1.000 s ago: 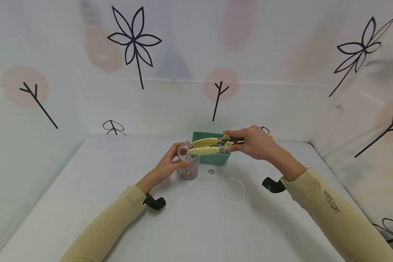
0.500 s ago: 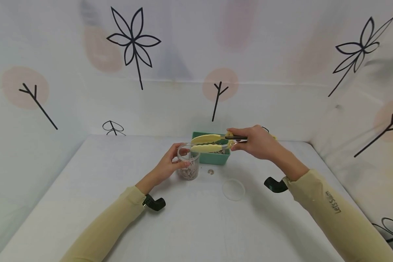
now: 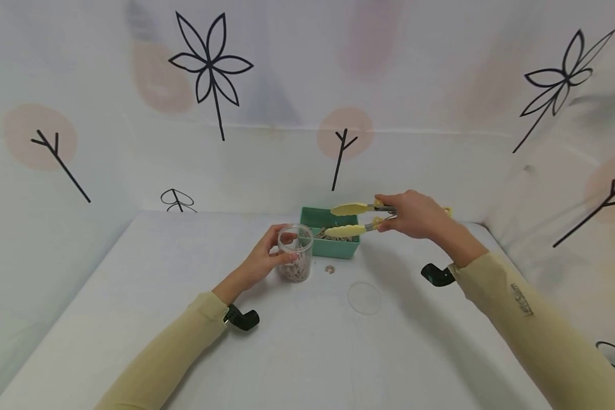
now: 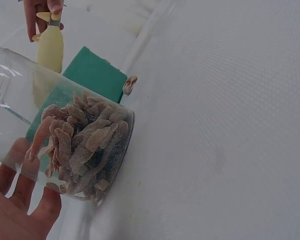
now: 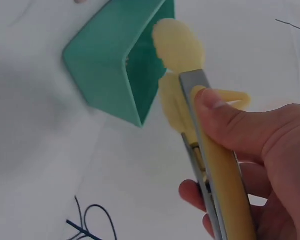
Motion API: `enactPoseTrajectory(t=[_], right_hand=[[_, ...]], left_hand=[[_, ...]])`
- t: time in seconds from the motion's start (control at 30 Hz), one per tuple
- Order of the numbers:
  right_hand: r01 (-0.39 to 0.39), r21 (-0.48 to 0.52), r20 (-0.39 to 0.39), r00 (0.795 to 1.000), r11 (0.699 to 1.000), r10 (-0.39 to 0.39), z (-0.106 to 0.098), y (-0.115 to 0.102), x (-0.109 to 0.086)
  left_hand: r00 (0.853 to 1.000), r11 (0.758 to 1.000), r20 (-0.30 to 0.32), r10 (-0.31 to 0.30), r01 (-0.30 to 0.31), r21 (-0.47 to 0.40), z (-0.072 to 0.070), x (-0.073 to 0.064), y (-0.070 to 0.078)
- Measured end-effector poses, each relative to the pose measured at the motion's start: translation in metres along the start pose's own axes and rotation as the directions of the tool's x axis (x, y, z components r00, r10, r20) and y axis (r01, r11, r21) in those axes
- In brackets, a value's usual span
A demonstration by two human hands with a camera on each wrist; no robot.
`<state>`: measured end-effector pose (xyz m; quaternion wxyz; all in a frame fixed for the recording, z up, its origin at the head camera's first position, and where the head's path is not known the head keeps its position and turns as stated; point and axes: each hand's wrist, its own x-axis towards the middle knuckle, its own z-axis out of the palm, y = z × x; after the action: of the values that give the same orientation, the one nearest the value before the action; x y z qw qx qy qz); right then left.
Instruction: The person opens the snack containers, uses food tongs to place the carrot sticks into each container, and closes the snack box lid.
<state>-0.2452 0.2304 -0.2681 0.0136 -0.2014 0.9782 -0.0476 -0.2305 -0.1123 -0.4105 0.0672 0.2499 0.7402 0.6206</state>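
Note:
My left hand [image 3: 263, 256] grips a clear jar [image 3: 302, 246] around its side, its mouth uncovered. Brownish, wrinkled dried strips [image 4: 85, 145] fill the lower part of the jar in the left wrist view. Just behind and to the right of it is a green box [image 3: 335, 249] with more such strips [image 3: 328, 234] inside. My right hand [image 3: 416, 215] holds yellow-tipped tongs [image 3: 349, 230] over this box. The tong heads are spread apart with nothing visible between them. Part of the box's inside is hidden by the tongs.
A clear round lid [image 3: 365, 298] lies flat on the white table [image 3: 287, 353], in front of the box. One loose dried piece [image 3: 330, 269] rests between box and lid. A white cloth backdrop [image 3: 277, 165] with drawn plants rises behind.
The tongs have let a clump of strips go at the jar's mouth, then moved right over the green box, spreading wider. My left hand and the jar stay put.

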Motion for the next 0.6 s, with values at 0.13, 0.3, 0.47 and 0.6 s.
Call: enactPoseTrajectory(t=[0.13,0.3,0.47,0.6], right_hand=[[-0.022,-0.102,0.075,0.997,0.995,0.030,-0.007,-0.007,0.010],[-0.028,-0.189,0.173,0.983,0.982,0.062,-0.015,-0.020,0.020],[0.015,-0.268,0.224,0.973,0.963,0.047,-0.014,-0.034,0.029],[0.045,-0.307,0.243,0.969,0.951,0.032,-0.008,-0.040,0.040]], left_hand=[[1.000,1.000,-0.003,0.001,-0.001,-0.007,0.000,0.001,-0.001],[1.000,1.000,-0.005,0.000,0.000,-0.002,0.000,0.001,-0.001],[1.000,1.000,-0.006,0.008,-0.008,0.001,0.001,0.001,-0.001],[1.000,1.000,-0.011,0.016,-0.016,0.002,0.002,0.000,-0.002]])
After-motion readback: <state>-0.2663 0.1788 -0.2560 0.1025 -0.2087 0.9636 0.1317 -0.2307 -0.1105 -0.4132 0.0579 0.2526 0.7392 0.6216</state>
